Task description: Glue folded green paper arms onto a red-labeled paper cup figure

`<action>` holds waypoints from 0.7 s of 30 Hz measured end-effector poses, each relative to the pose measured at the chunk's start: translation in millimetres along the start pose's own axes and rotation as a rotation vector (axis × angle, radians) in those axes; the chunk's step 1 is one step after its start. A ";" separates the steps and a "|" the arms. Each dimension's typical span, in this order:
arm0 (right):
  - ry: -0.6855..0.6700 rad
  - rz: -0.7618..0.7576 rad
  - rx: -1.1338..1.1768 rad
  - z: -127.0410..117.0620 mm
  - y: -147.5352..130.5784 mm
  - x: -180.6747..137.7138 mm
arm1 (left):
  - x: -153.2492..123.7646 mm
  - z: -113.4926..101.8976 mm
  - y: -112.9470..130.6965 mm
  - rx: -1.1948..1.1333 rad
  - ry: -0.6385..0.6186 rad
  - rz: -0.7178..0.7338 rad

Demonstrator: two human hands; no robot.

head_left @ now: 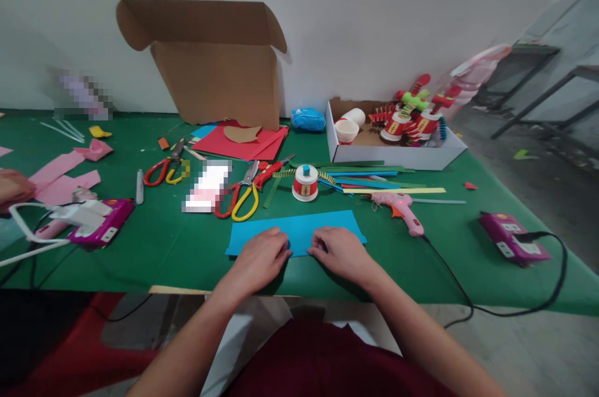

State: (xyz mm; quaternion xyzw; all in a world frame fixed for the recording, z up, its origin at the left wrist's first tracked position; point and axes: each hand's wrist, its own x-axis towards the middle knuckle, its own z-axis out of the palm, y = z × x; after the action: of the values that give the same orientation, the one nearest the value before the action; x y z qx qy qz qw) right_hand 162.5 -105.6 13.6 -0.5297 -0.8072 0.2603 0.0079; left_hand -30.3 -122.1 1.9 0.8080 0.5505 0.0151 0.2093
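A blue paper sheet [299, 226] lies flat on the green table [178, 247], close to the front edge. My left hand [262, 258] rests on the sheet's near edge with its fingers curled down, pinching the paper. My right hand [340, 251] does the same just to the right, fingertips pressed on the same edge. The two hands are a few centimetres apart. Behind the sheet stands a small paper cup [305, 183] with a red band and a blue knob on top.
Yellow-handled scissors [244, 197] and red-handled scissors [163, 169] lie behind the sheet. A pink glue gun [401, 206] lies at right, its cord running to a purple power strip [512, 238]. A white box [397, 150] holds cups and crafts. Another person's hand [12, 188] is at far left.
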 end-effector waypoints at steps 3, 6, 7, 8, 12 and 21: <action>-0.012 0.002 0.007 -1.3 -0.3 0.1 | -1.3 -0.9 1.9 0.030 -0.014 -0.004; -0.011 0.000 0.007 -1.3 0.2 0.1 | -3.6 2.2 4.9 0.074 0.010 -0.006; -0.009 -0.001 0.008 -1.1 0.4 0.1 | -4.6 4.7 5.6 0.089 0.032 -0.001; -0.007 -0.003 0.010 -0.7 0.7 0.0 | -5.9 7.9 5.7 0.105 0.061 0.015; 0.000 -0.007 0.013 0.8 1.5 0.1 | -12.9 24.7 0.1 0.196 0.254 0.194; 0.010 -0.020 0.022 2.4 3.3 0.2 | -24.0 35.2 -10.0 0.414 0.464 0.403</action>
State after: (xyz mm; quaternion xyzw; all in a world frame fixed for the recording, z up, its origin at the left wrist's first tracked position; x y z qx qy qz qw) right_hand 164.5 -105.4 10.0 -0.5227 -0.8096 0.2665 0.0205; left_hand -39.7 -151.8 -28.8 0.9005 0.4046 0.1271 -0.0959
